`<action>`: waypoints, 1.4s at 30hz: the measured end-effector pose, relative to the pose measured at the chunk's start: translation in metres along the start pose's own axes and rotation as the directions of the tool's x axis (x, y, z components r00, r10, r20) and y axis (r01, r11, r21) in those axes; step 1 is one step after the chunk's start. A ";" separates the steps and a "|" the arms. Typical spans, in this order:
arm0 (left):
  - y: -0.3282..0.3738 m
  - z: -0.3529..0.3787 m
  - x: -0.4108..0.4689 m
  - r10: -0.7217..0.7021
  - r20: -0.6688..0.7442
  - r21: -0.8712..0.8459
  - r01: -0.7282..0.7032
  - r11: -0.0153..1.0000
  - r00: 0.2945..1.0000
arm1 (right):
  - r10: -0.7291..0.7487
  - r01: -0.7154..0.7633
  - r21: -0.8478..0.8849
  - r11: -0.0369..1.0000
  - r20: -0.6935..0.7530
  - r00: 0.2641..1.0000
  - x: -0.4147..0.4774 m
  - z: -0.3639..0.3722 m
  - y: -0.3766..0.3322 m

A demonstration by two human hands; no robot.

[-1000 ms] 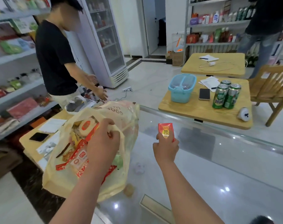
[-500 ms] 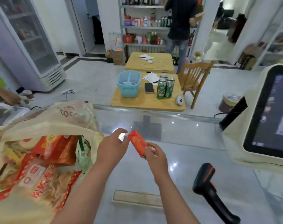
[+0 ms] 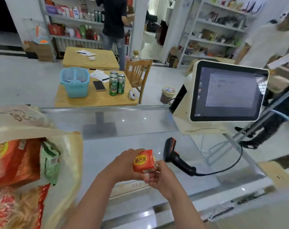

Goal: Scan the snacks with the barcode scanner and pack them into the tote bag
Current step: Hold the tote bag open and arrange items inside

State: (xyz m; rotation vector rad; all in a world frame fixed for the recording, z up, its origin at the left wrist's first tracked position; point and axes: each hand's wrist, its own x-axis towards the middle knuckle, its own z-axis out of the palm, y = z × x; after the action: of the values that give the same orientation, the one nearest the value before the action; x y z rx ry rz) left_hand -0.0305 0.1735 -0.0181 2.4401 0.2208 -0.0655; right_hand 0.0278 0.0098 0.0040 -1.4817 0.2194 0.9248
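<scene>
Head-worn, looking down over counter (image 3: 124, 146)

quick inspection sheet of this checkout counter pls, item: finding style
surface: glass counter, glossy, with light reflections.
job's things: red snack box held above the counter; barcode scanner lying on the counter right of it; tote bag at left, snack packets inside.
clutter: touchscreen terminal at the counter's right end.
grippers: left hand grips the box; right hand pinches its lower edge.
cables: black scanner cable loops over the counter's right side.
surroundings: wooden table with blue basket and green cans; stocked shelves; people standing.
</scene>
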 end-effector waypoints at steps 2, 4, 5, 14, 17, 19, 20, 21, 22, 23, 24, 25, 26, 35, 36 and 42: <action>-0.001 0.009 -0.003 0.002 -0.033 -0.003 -0.002 1.000 0.999 | 0.002 -0.002 -0.032 0.999 -0.011 1.000 -0.002 -0.003 0.004; -0.001 0.016 -0.004 -0.007 -0.126 0.012 0.008 1.000 0.992 | -0.010 0.009 -0.051 0.999 -0.015 1.000 -0.003 -0.004 0.005; 0.000 0.018 -0.004 -0.020 -0.157 -0.003 0.020 1.000 0.987 | -0.025 0.024 -0.070 0.997 -0.016 1.000 -0.003 -0.003 0.004; 0.015 0.003 0.014 -0.161 -0.106 -0.261 0.128 0.957 0.981 | -0.172 0.174 -0.306 0.936 0.033 0.985 0.007 -0.005 -0.025; 0.019 0.002 0.024 -0.206 -0.098 -0.296 0.169 0.940 0.974 | -0.266 0.296 -0.301 0.907 0.138 0.954 0.017 -0.011 -0.031; 0.020 0.004 0.032 -0.258 -0.115 -0.278 0.219 0.935 0.959 | -0.283 0.332 -0.307 0.892 0.193 0.939 0.024 -0.011 -0.033; 0.021 0.004 0.036 -0.294 -0.124 -0.267 0.254 0.930 0.948 | -0.289 0.346 -0.324 0.880 0.213 0.933 0.028 -0.011 -0.033; 0.021 0.004 0.039 -0.333 -0.135 -0.261 0.290 0.921 0.933 | -0.295 0.361 -0.340 0.868 0.231 0.927 0.032 -0.010 -0.034; 0.021 0.003 0.042 -0.368 -0.149 -0.254 0.325 0.911 0.918 | -0.303 0.377 -0.349 0.858 0.249 0.920 0.035 -0.011 -0.037; 0.020 0.003 0.045 -0.398 -0.165 -0.243 0.354 0.903 0.903 | -0.315 0.394 -0.347 0.851 0.264 0.912 0.038 -0.012 -0.039; 0.019 0.003 0.048 -0.422 -0.180 -0.233 0.379 0.896 0.888 | -0.329 0.413 -0.345 0.843 0.277 0.903 0.042 -0.015 -0.043; 0.019 0.004 0.050 -0.441 -0.189 -0.225 0.398 0.889 0.877 | -0.343 0.430 -0.348 0.833 0.285 0.895 0.046 -0.018 -0.045; 0.020 0.006 0.053 -0.451 -0.198 -0.219 0.409 0.886 0.870 | -0.352 0.444 -0.367 0.818 0.292 0.889 0.049 -0.021 -0.048; 0.037 0.016 0.058 -0.466 -0.281 -0.316 0.378 0.870 0.839 | -0.336 0.516 -0.605 0.606 0.393 0.856 0.048 -0.029 -0.048; 0.036 0.016 0.055 -0.456 -0.277 -0.356 0.350 0.866 0.846 | -0.340 0.522 -0.611 0.596 0.397 0.853 0.049 -0.030 -0.047; 0.041 0.027 0.047 -0.428 -0.307 -0.450 0.267 0.852 0.850 | -0.379 0.577 -0.668 0.470 0.437 0.815 0.050 -0.035 -0.049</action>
State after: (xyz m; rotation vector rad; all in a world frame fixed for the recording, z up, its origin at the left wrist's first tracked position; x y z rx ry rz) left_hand 0.0233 0.1317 -0.0175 1.9573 0.7945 0.2929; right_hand 0.1061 0.0063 0.0034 -2.0529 -0.8869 0.7145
